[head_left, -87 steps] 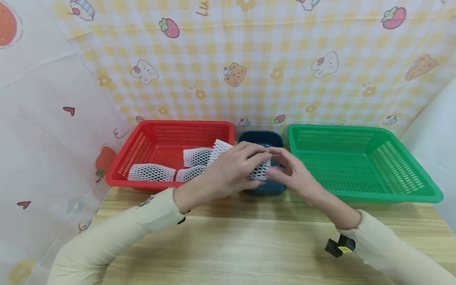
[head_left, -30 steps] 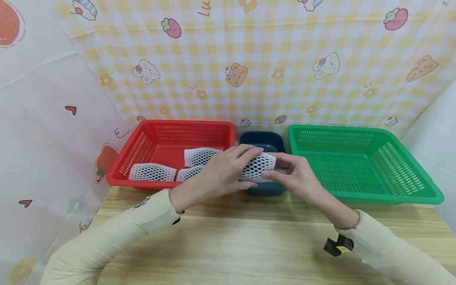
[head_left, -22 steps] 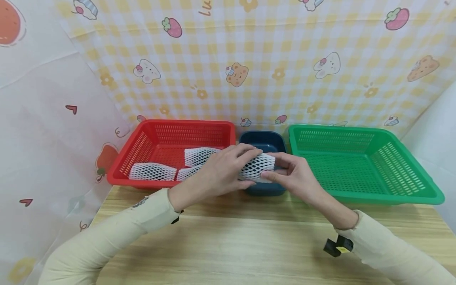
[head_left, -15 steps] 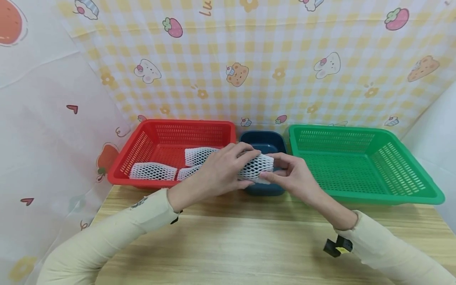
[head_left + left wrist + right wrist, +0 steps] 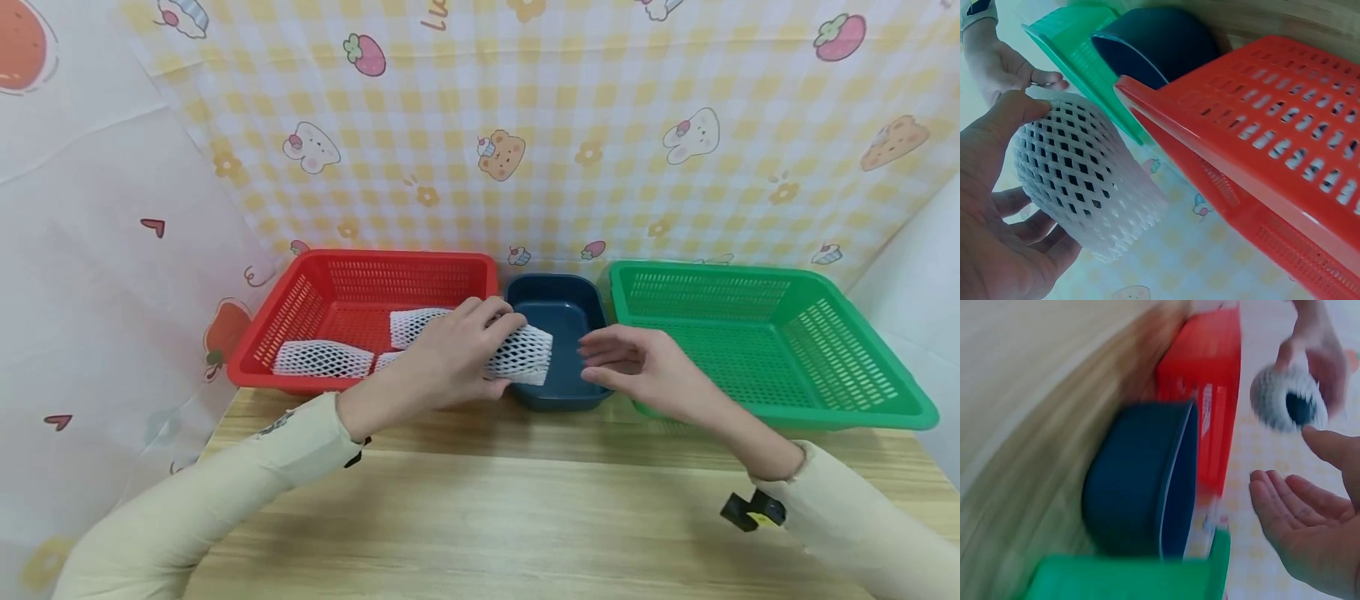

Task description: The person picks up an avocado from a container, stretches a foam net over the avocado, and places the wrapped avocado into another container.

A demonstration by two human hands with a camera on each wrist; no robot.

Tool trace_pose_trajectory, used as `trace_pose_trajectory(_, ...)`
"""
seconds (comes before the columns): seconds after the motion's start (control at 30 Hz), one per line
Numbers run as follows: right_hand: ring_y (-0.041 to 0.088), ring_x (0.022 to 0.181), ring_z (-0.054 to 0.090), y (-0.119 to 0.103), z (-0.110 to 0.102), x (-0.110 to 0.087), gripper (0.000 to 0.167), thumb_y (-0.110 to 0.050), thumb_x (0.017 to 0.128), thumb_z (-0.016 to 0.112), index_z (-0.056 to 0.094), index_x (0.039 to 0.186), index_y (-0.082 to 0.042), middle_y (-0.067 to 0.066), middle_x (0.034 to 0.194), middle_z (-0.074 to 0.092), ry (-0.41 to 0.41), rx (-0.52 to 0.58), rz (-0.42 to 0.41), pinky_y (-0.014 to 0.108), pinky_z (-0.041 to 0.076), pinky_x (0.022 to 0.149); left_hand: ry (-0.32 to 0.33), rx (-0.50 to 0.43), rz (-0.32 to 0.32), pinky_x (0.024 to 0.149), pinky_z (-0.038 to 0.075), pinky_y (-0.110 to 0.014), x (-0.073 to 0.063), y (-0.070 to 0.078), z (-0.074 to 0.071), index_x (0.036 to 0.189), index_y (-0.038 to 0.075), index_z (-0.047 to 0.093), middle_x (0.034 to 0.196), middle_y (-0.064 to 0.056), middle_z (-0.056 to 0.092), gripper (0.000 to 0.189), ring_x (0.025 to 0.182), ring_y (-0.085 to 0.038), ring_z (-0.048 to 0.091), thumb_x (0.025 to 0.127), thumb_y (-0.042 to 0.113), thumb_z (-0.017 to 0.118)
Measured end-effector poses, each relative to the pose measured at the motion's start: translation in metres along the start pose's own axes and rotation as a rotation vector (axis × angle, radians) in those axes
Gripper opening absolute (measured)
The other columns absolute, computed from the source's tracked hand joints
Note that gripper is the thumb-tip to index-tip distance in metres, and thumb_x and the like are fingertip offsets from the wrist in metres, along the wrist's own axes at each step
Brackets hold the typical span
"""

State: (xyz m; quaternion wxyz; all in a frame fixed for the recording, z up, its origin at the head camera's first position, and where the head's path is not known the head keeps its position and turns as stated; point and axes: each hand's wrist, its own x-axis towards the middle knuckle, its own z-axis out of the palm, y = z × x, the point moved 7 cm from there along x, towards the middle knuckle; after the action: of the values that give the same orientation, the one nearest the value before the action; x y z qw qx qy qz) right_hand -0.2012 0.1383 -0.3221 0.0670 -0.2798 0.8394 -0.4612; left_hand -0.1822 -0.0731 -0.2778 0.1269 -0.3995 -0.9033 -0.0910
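A white foam net sleeve [image 5: 525, 354] with something dark inside is held in my left hand [image 5: 453, 354], over the gap between the red basket [image 5: 247, 367] and the dark blue bin [image 5: 558, 400]. In the left wrist view, thumb and fingers wrap around the sleeve [image 5: 1075, 169] from either side. Its near end faces the right wrist camera, showing a dark hollow or content [image 5: 1300, 407]; I cannot tell which. My right hand [image 5: 652, 367] is apart from the sleeve, fingers loosely extended near the bin's right side, holding nothing.
Inside the red basket lie more netted pieces, one at front left [image 5: 324, 358], another farther back [image 5: 412, 327], and one mostly hidden by my left arm. A green basket [image 5: 847, 417] stands at the right. All stand on a wooden table [image 5: 525, 517] before a patterned cloth [image 5: 420, 108].
Earlier both hands held the sleeve. My right hand has let go and moved right. The left hand has shifted a little left with the sleeve, uncovering more of the blue bin.
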Motion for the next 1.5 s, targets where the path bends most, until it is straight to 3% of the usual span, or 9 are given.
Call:
trace_pose_trajectory(0.17,0.015,0.092,0.067,0.012,-0.023,-0.012,0.037,-0.024,0.091,0.080,0.068,0.120,-0.005,0.002,0.104,0.070,0.020,-0.261,0.014,0.037,0.057,0.081,0.003,-0.003,-0.008,0.086,0.055,-0.036,-0.004,-0.008,-0.003,0.136,0.006,0.059,0.132,-0.012,0.056,0.080,0.114,-0.025,0.053,0.070,0.037,0.093)
trace_pose_trajectory(0.33,0.018,0.084,0.062,0.021,-0.034,-0.024,0.045,-0.025,0.085,0.085,0.064,0.117,-0.001,0.002,0.094,0.063,-0.014,-0.392,0.049,0.039,0.056,0.074,-0.003,-0.004,-0.039,0.086,0.055,-0.037,-0.008,-0.018,-0.007,0.135,0.008,0.059,0.130,-0.010,0.056,0.082,0.112,-0.023,0.053,0.067,0.036,0.095)
trace_pose_trajectory(0.53,0.011,0.076,0.062,0.029,-0.035,-0.034,0.035,-0.023,0.084,0.086,0.063,0.104,-0.005,-0.004,0.086,0.063,-0.135,-0.425,0.124,0.031,0.054,0.065,-0.054,-0.040,-0.119,0.078,0.058,-0.039,-0.012,-0.034,-0.009,0.135,0.011,0.058,0.128,-0.008,0.056,0.083,0.109,-0.022,0.054,0.065,0.034,0.096)
trace_pose_trajectory(0.7,0.006,0.076,0.065,0.027,-0.030,-0.038,0.018,-0.019,0.087,0.083,0.067,0.093,-0.012,-0.010,0.083,0.065,-0.218,-0.426,0.106,0.029,0.055,0.066,-0.095,-0.079,-0.173,0.079,0.057,-0.039,-0.017,-0.049,-0.012,0.135,0.012,0.059,0.127,-0.007,0.056,0.080,0.107,-0.022,0.054,0.067,0.034,0.095)
trace_pose_trajectory(0.9,0.007,0.068,0.061,0.024,-0.028,-0.037,0.016,-0.018,0.089,0.081,0.066,0.086,-0.015,-0.010,0.076,0.062,-0.245,-0.433,0.084,0.027,0.050,0.060,-0.143,-0.093,-0.222,0.080,0.057,-0.041,-0.024,-0.066,-0.013,0.136,0.012,0.059,0.125,-0.007,0.058,0.080,0.105,-0.022,0.056,0.069,0.038,0.094)
trace_pose_trajectory(1.13,0.006,0.060,0.055,0.024,-0.027,-0.035,0.019,-0.021,0.089,0.081,0.064,0.080,-0.018,-0.012,0.068,0.056,-0.255,-0.454,0.071,0.026,0.045,0.054,-0.150,-0.088,-0.250,0.080,0.057,-0.044,-0.030,-0.083,-0.017,0.134,0.011,0.061,0.123,-0.008,0.059,0.076,0.101,-0.024,0.058,0.071,0.037,0.093)
trace_pose_trajectory(1.5,0.007,0.058,0.053,0.024,-0.028,-0.035,0.021,-0.019,0.088,0.081,0.063,0.078,-0.019,-0.012,0.066,0.054,-0.258,-0.473,0.071,0.026,0.043,0.053,-0.197,-0.035,-0.339,0.078,0.056,-0.045,-0.042,-0.119,-0.027,0.133,0.012,0.062,0.119,-0.006,0.060,0.072,0.097,-0.024,0.059,0.073,0.037,0.091)
